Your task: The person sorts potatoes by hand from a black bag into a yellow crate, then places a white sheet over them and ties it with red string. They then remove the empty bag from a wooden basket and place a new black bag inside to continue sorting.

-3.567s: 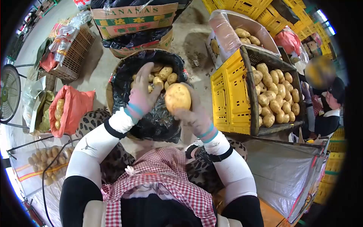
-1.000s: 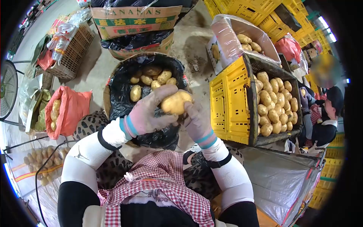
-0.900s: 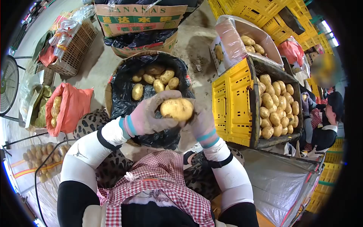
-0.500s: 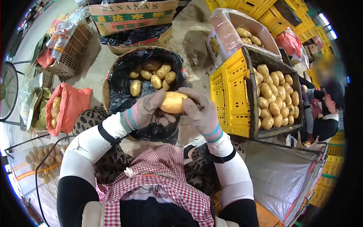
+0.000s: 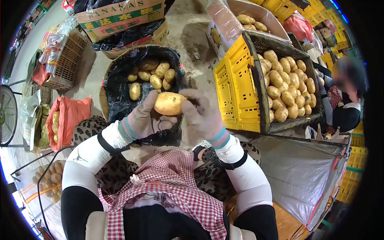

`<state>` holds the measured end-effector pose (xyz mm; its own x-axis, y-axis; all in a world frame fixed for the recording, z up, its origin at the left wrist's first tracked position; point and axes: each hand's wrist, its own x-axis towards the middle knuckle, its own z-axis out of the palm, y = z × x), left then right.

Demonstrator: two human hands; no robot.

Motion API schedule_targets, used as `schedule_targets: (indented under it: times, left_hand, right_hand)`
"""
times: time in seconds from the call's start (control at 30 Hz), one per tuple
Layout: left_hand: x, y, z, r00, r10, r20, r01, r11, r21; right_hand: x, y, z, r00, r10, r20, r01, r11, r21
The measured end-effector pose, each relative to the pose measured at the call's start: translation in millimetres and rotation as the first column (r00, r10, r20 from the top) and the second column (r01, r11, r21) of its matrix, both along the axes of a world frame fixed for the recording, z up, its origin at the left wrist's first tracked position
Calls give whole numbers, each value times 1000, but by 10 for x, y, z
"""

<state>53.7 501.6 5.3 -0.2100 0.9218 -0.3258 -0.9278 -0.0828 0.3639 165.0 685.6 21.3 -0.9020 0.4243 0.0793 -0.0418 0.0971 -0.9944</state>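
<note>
A large pale potato (image 5: 169,103) is held up in front of me between both gloved hands. My left hand (image 5: 144,116) grips its left end, fingers curled beneath. My right hand (image 5: 202,112) closes on its right end with thumb and fingers. Below and beyond them stands a round container lined with a black plastic bag (image 5: 116,90), where several potatoes (image 5: 155,82) lie toward the far side. The hands partly hide the near side of this liner.
To the right, a yellow crate (image 5: 236,86) full of potatoes stands beside an open carton (image 5: 224,26). Banana boxes (image 5: 120,20) are stacked ahead. A red sack (image 5: 74,118), wicker basket (image 5: 70,60) and fan (image 5: 8,114) are left. Another person (image 5: 346,96) sits at far right.
The view has shifted, so the surroundings sit further left or higher. Both hands still hold the potato, which has turned slightly; the left fingers have opened out beneath it.
</note>
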Motion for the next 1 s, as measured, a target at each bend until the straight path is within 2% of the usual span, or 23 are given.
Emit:
schedule_targets:
  times: [0.07, 0.1, 0.17, 0.2, 0.27, 0.33, 0.4, 0.47, 0.5, 0.53, 0.57, 0.6, 0.63, 0.67, 0.7, 0.73, 0.8, 0.83, 0.87, 0.9, 0.93, 0.97, 1.0]
  left_hand:
    - [-5, -19, -82, 1000, 0, -12, 0, 1000, -3]
    - [-18, -33, -86, 1000, 0, -13, 0, 1000, -6]
    - [-42, -37, -44, 988, -23, -152, 20, 999, -27]
    - [-36, -33, -9, 988, -27, -153, 23, 999, -27]
    - [-7, -22, 48, 968, 65, -242, -78, 996, -41]
    - [-84, -39, -24, 951, 86, -297, -119, 988, -94]
    - [-133, -11, -62, 890, 142, -433, -213, 970, -120]
    - [-116, 4, -27, 884, 196, -425, -253, 964, -83]
    - [-105, -4, 3, 882, 197, -427, -255, 963, -82]
    - [-74, -13, 37, 843, 166, -511, -261, 958, -118]
    - [-48, -16, 60, 797, 130, -589, -269, 951, -153]
    - [-29, -12, 49, 796, 130, -591, -269, 951, -154]
    - [-8, 0, 5, 691, 185, -698, -253, 967, 6]
    - [10, 14, -50, 575, 252, -778, -208, 965, 159]
    - [11, 39, -118, 588, 298, -752, -191, 954, 230]
    - [27, 45, -112, 592, 295, -750, -188, 956, 227]
    - [34, 53, -86, 460, 252, -852, -160, 967, 200]
    - [6, 34, -93, 460, 250, -852, -160, 967, 198]
    - [-49, 0, -103, 311, 196, -930, -123, 979, 165]
    - [-78, -17, -107, 150, 139, -979, -93, 988, 126]
    - [-75, -18, -99, 150, 139, -979, -93, 988, 126]
    - [-69, -17, -81, 308, 130, -943, -102, 989, 103]
    - [-58, -12, -60, 459, 119, -881, -106, 991, 78]
  right_hand:
    - [-19, -14, -44, 996, 40, -81, -8, 932, 362]
    - [-34, 22, -58, 996, 39, -81, -7, 933, 359]
    - [-51, 120, -73, 977, 178, -116, -73, 795, 602]
    - [-45, 94, -61, 978, 174, -116, -70, 796, 602]
    - [-9, -42, -30, 963, 145, -225, -17, 872, 490]
    - [50, -215, -52, 903, 303, -305, -88, 824, 559]
    - [49, -259, -101, 887, 312, -339, -67, 816, 575]
    - [-49, -177, -54, 926, 14, -378, 107, 949, 297]
    - [14, -120, 39, 969, -219, -113, 238, 952, 191]
    - [9, -38, 72, 969, -216, -118, 235, 954, 188]
    - [-24, 72, 95, 983, -185, -10, 185, 983, 4]
    - [-27, 180, 108, 987, -134, 93, 149, 972, -184]
    - [-19, 247, 81, 998, 45, 50, -34, 978, -204]
    - [-4, 235, 47, 998, 42, 50, -31, 978, -206]
    - [11, 199, 23, 990, 76, 120, -74, 997, -15]
    - [12, 163, 60, 976, 97, 196, -131, 976, 172]
    - [-7, 159, 91, 963, 119, 241, -167, 968, 188]
    - [-18, 157, 102, 949, 142, 283, -204, 958, 202]
    - [-19, 165, 120, 948, 143, 283, -204, 958, 201]
    - [-12, 185, 140, 925, 189, 329, -224, 972, 71]
    - [-12, 199, 151, 899, 239, 367, -233, 971, -59]
    - [-31, 195, 126, 899, 238, 367, -233, 971, -58]
    - [-58, 182, 62, 885, 243, 397, -181, 966, -186]
